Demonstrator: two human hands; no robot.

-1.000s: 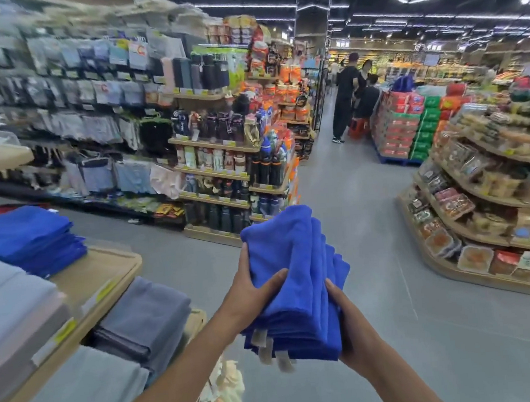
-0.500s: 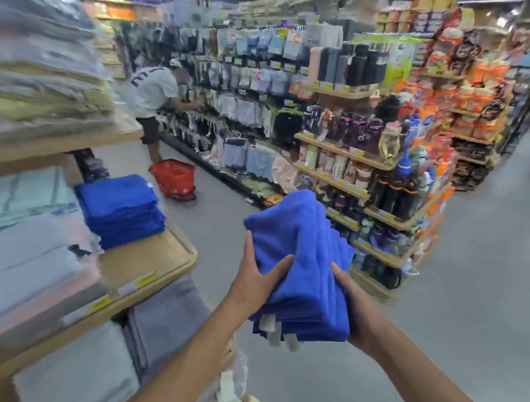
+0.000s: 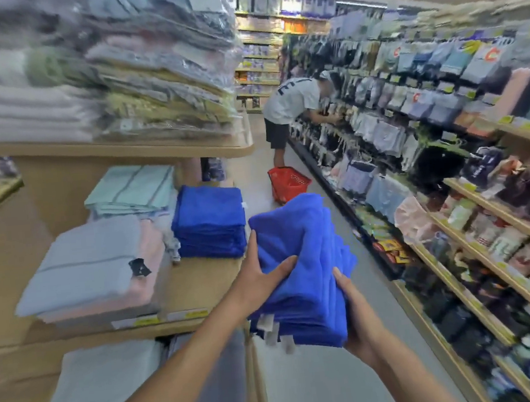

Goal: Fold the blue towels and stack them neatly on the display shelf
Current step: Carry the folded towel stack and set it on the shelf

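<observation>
I grip a bundle of folded blue towels [image 3: 298, 262] with both hands and hold it in the air over the aisle floor, just off the front right corner of the display shelf [image 3: 201, 289]. My left hand [image 3: 258, 281] clamps its left side, thumb laid across the top fold. My right hand [image 3: 361, 330] cups the lower right edge from beneath, fingers curled round it. White tags [image 3: 268, 324] hang from the bundle's near edge.

Just beyond my left hand, a stack of blue towels [image 3: 209, 218] sits on the shelf board near its right end. To its left lies a pile of grey-blue and pink towels [image 3: 86, 264] with a dark tag. Behind that are mint striped towels [image 3: 131, 188]. The board above carries plastic-wrapped linens [image 3: 150, 82], which are blurred.

Farther down the aisle a red basket [image 3: 289, 182] stands on the floor. Beside it a person in a white shirt [image 3: 290, 97] bends toward the racks of hanging packs [image 3: 408, 92] along the right side.
</observation>
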